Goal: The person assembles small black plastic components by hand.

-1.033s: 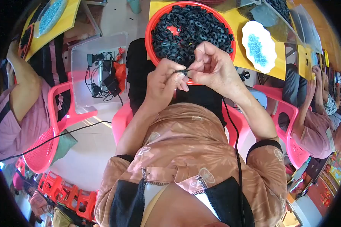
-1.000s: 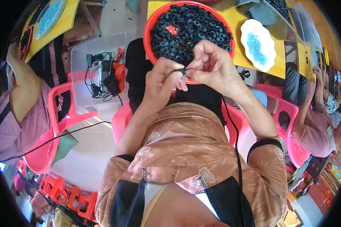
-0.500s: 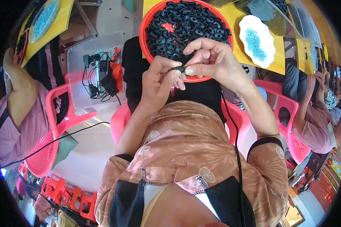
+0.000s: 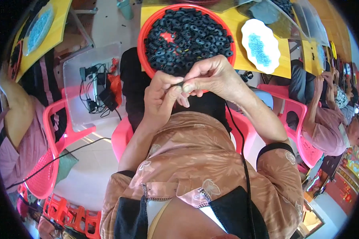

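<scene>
Both forearms rise from the lap and meet in front of the chest, just at the near rim of the red basin (image 4: 144, 44). The left hand (image 4: 160, 99) is turned palm inward, its thumb and forefinger pinched together on a small dark ring (image 4: 178, 85), one like the heap of black rubber rings (image 4: 187, 36) filling the basin. The right hand (image 4: 211, 77) arches over from the other side, wrist bent down, its fingers (image 4: 189, 86) closed on the same little piece so that the two hands touch at the tips. The ring sits between them, right over the basin's near edge.

The basin rests on a yellow table (image 4: 243, 59), with a white scalloped dish of blue beads (image 4: 261, 46) to its right. A clear plastic box of cables (image 4: 92, 89) stands on the floor to the left, beside a pink chair (image 4: 54, 151).

Compared with a second ago the grip has not changed; the hands have stayed joined, and basin and hands alike sit a little further left and higher in view.
</scene>
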### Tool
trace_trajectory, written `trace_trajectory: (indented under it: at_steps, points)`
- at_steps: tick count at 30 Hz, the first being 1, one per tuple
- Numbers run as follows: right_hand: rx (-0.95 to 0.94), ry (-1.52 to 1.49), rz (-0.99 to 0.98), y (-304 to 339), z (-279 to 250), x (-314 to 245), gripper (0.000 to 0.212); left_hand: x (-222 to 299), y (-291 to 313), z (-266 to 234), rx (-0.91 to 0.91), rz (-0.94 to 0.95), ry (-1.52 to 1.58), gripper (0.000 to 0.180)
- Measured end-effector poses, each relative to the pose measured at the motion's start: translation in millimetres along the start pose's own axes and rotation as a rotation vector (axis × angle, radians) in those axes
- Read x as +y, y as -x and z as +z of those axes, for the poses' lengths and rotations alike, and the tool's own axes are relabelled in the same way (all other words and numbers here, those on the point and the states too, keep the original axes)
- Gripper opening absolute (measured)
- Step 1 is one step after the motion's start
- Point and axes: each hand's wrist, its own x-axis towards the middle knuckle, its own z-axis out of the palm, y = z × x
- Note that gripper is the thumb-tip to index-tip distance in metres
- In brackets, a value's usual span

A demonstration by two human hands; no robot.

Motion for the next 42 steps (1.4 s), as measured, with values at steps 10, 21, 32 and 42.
trace_trajectory:
  at_steps: [10, 21, 32, 42]
  points:
    - [0.559, 0.141, -0.155, 64, -77, -10, 0.013, 4, -1, 12, -0.004, -0.232, -0.2, 0.034]
    - [1.304, 1.171, -0.583, 54, -244, -112, 0.033, 1, -1, 6, 0.145, -0.122, -0.216, 0.022]
    - [0.432, 1.273, -0.537, -78, -42, -27, 0.02, 1, -3, 4, 0.23, -0.069, -0.405, 0.017]
    - [0.427, 1.373, -0.511, -97, -34, -13, 0.018, 8, -4, 0, 0.247, -0.172, -0.391, 0.017]
